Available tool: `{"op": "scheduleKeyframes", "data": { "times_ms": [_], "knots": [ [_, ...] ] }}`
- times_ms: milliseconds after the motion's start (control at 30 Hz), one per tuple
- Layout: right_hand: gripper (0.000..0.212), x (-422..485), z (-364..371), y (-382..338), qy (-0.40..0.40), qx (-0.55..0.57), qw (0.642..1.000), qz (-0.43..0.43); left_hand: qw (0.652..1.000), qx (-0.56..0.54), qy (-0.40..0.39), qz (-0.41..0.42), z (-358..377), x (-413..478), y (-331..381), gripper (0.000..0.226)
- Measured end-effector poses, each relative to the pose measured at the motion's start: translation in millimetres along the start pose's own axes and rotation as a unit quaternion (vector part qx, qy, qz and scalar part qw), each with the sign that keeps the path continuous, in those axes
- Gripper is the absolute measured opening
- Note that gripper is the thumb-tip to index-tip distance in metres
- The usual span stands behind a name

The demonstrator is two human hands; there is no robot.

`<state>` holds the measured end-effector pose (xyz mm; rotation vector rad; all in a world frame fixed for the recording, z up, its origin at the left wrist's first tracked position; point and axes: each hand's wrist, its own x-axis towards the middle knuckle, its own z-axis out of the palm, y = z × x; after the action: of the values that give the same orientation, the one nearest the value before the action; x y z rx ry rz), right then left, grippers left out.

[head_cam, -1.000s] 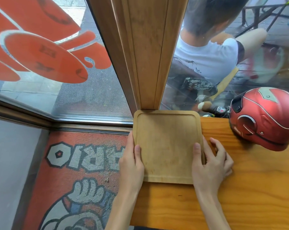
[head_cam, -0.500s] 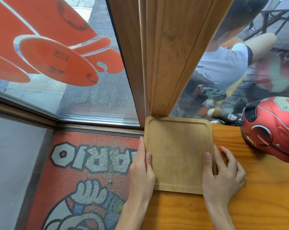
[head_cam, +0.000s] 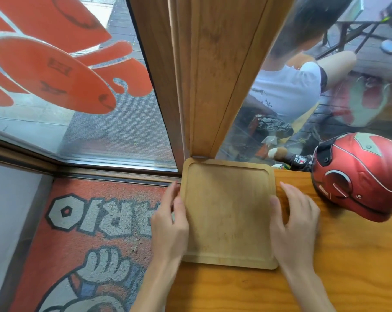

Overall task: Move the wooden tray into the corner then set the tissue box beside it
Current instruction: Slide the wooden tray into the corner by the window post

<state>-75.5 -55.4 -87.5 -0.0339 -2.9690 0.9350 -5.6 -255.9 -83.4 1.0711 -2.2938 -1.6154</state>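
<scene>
The square wooden tray (head_cam: 229, 212) lies flat on the orange wooden table (head_cam: 325, 278), its far edge against the wooden post (head_cam: 213, 86) in the table's far left corner. My left hand (head_cam: 170, 226) is beside the tray's left rim, over the table's edge, thumb just at the rim and fingers loose. On the table by the tray's right rim is my right hand (head_cam: 296, 224), fingers spread and the thumb tip at the rim. Neither hand grips the tray. No tissue box is in view.
A red helmet (head_cam: 361, 176) sits on the table to the right of the tray, by the window. Glass panes run behind the table; a person sits outside. Left of the table the floor drops to a red printed mat (head_cam: 89, 233).
Both thumbs have slid off the tray's surface to its rims and the fingers have loosened. The tray stays against the post. The view has shifted slightly.
</scene>
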Motion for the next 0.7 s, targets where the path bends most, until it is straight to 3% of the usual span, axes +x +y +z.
{"op": "scheduleKeyframes", "data": {
  "times_ms": [267,433,700],
  "knots": [
    [0.033,88.8,17.5,9.7,-0.109,-0.009,0.985,-0.133,0.993,-0.097,-0.070,-0.019,14.1,77.5,8.3,0.018],
    [0.032,91.8,22.3,15.3,-0.110,-0.014,0.984,-0.139,0.991,-0.130,-0.023,-0.025,21.1,72.2,9.3,0.018],
    [0.032,89.7,27.1,14.3,-0.072,0.001,0.987,-0.140,0.992,-0.121,-0.021,-0.015,22.1,73.2,9.3,0.013]
  ]
}}
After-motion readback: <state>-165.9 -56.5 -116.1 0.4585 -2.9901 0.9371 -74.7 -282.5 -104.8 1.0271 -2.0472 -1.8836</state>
